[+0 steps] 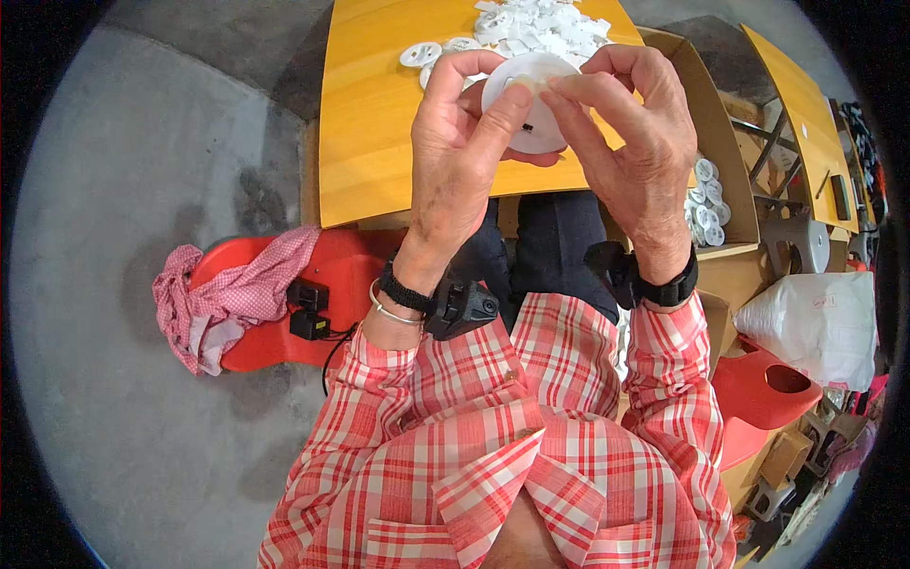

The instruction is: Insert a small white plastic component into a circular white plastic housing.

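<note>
A round white plastic disc [542, 136] with a small dark slot is held up over the near part of the yellow table. My left hand [455, 152] grips it by its left side, thumb on the face and fingers behind. From the right, my right hand [637, 119] pinches thumb and forefinger together against the upper part of the disc's face. Whatever sits between those fingertips is too small to make out. Beyond my hands, small white plastic pieces [550, 27] are heaped on the table, with more white discs [420, 54] to their left.
The yellow table [365, 142] ends just before my knees. At its right, a cardboard box [735, 180] holds several white discs [706, 211]. A red stool [351, 275] with a checked cloth [251, 289] stands left. Farther right are a white sack [820, 327] and a red chair [758, 389].
</note>
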A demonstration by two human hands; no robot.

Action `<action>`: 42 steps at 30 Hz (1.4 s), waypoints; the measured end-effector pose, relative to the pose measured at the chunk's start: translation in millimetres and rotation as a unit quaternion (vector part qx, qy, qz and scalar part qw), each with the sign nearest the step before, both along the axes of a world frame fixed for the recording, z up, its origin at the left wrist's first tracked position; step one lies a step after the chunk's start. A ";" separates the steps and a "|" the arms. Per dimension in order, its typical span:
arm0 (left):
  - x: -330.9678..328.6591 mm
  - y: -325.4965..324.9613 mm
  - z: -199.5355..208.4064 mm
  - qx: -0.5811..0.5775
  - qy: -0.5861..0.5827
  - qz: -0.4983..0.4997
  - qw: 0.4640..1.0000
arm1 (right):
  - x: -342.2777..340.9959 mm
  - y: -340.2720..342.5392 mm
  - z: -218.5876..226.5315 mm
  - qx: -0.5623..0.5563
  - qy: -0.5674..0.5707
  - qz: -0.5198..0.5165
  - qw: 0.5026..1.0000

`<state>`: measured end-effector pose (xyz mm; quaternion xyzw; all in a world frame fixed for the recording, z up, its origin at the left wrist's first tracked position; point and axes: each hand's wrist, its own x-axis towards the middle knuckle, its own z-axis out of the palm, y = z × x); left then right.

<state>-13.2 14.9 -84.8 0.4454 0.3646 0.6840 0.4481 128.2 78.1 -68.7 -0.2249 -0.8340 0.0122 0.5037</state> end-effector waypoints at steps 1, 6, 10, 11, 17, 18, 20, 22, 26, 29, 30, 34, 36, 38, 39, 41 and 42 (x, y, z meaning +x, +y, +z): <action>1.2 1.1 -0.7 -0.001 0.000 0.000 1.000 | -0.5 3.6 -3.4 -0.001 0.000 0.000 1.000; 4.0 3.5 -0.2 0.029 -0.006 0.061 0.998 | -0.5 -1.2 -5.1 -0.154 0.060 0.030 0.986; 6.9 2.6 -0.8 0.024 0.011 0.071 0.997 | 1.4 -3.0 -19.9 -0.224 0.048 0.091 0.969; 6.8 2.4 -1.9 0.015 0.029 0.069 0.997 | -0.8 -3.5 -22.0 -0.261 0.066 0.092 0.959; 5.2 1.0 -1.5 0.019 0.065 0.031 0.997 | -3.5 -3.5 -22.0 -0.299 0.112 0.107 0.942; 6.5 0.6 -1.5 0.028 0.062 0.029 0.997 | -4.0 -3.5 -22.9 -0.313 0.134 0.109 0.934; 9.2 1.5 -1.7 0.035 0.062 0.030 0.997 | -5.9 -3.7 -21.6 -0.316 0.146 0.101 0.932; 12.1 2.1 -1.2 0.041 0.062 0.031 0.997 | -8.0 -2.9 -20.9 -0.318 0.159 0.093 0.930; 14.3 -1.4 5.7 -0.015 0.103 0.020 0.994 | -8.6 0.0 -19.0 -0.328 0.173 0.087 0.925; 11.9 -7.8 18.6 -0.085 0.120 -0.011 0.989 | -5.7 1.7 -19.9 -0.340 0.174 0.090 0.920; 12.0 -8.9 20.8 -0.122 0.113 -0.036 0.985 | -4.5 2.3 -20.6 -0.344 0.173 0.091 0.918; 20.1 -9.1 16.6 -0.061 0.114 0.011 0.992 | -8.8 -1.5 -10.4 -0.373 0.193 0.116 0.900; 20.5 -9.5 17.5 -0.043 0.120 0.036 0.991 | -11.5 -2.9 -6.4 -0.352 0.210 0.133 0.902; 20.0 -9.1 15.2 -0.046 0.112 0.031 0.992 | -12.1 -2.1 -9.6 -0.318 0.196 0.114 0.921; 19.3 -8.6 13.7 -0.049 0.106 0.028 0.993 | -12.4 -1.0 -12.4 -0.283 0.182 0.096 0.937; 14.3 -0.9 4.4 -0.077 0.101 0.014 0.992 | -14.3 4.5 -21.5 -0.329 0.147 0.066 0.931; 11.7 2.3 0.3 -0.105 0.097 0.002 0.990 | -14.3 6.5 -25.0 -0.373 0.112 0.038 0.920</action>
